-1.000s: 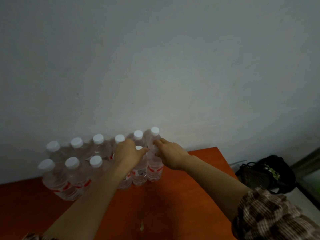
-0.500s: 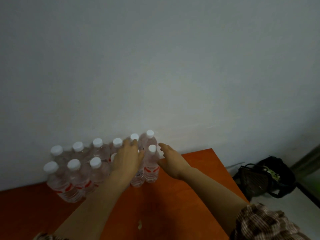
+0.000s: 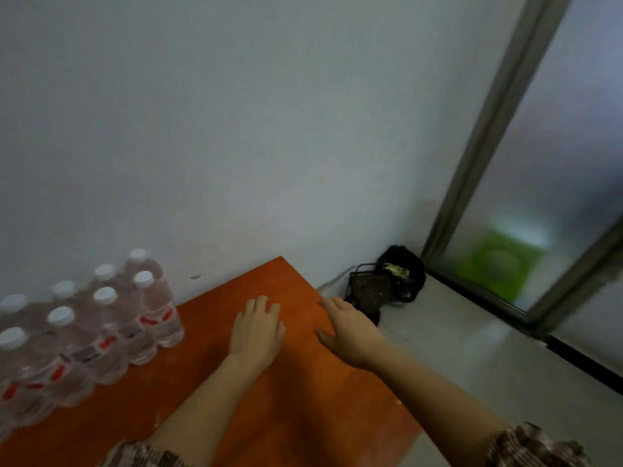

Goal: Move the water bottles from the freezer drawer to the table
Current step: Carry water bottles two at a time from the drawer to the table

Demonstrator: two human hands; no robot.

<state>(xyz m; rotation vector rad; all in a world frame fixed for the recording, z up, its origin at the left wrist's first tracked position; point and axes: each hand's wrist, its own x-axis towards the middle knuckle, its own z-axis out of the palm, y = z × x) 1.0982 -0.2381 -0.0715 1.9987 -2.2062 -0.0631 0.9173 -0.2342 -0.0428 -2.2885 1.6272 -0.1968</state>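
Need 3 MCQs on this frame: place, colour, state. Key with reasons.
1. Where do the water bottles stand?
A. On a chair
B. On the orange table, against the wall
C. In an open drawer

2. What colour are the bottle caps?
A. Blue
B. Green
C. White

3. What are the left hand and right hand doing?
A. Both empty, fingers relaxed
B. Each grips a bottle
C. One lifts a cap

Key:
1 B: they stand in rows on the tabletop at the wall.
2 C: every visible cap is white.
3 A: neither hand holds anything.
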